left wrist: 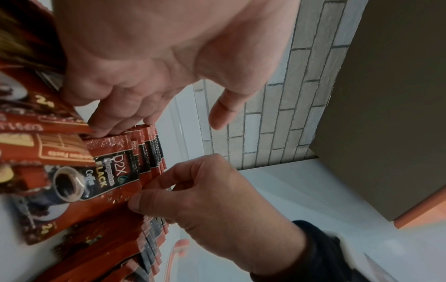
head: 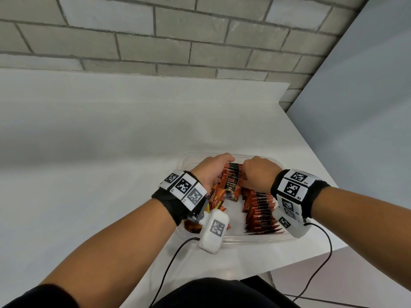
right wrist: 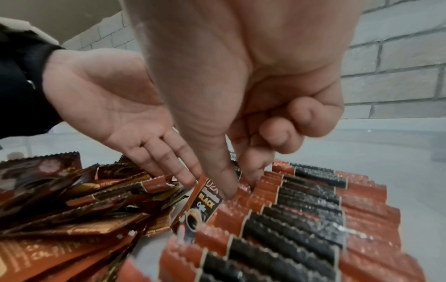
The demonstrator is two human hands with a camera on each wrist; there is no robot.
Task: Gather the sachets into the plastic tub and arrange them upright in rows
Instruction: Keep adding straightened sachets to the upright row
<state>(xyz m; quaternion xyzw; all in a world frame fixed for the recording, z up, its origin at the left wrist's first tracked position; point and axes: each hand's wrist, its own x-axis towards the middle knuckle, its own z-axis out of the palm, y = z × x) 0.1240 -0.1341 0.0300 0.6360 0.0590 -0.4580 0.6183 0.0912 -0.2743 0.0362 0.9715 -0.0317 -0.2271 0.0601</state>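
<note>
1. While looking down from the head view: clear tub (head: 233, 239) sitting on a white counter (head: 89, 152), near its right front corner, brick wall (head: 155, 41) behind.
2. Both hands inside the tub at the far end, working one bundle of upright sachets (head: 231, 174) between them.
3. Left hand (head: 213, 170): fingers fairly straight and together, tips resting on the bundle's left edge, thumb sticking out free. Flat and relaxed, not curled around anything.
4. Right hand (head: 258, 174): thumb and curled fingers pinching the bundle's right edge, so holding the sachets.
5. Front sachet (head: 231, 188) of the bundle facing the camera, "D2X Black Coffee" readable, standing upright.
6. Right row (head: 260, 212) already lined up, packets on edge and leaning, running along the tub's right side toward the near rim.
7. Loose pile (head: 216, 202) lying flat and jumbled on the tub's left side, under the left wrist.
8. Can't tell how many are in the pinched bundle, too overlapped.
</note>
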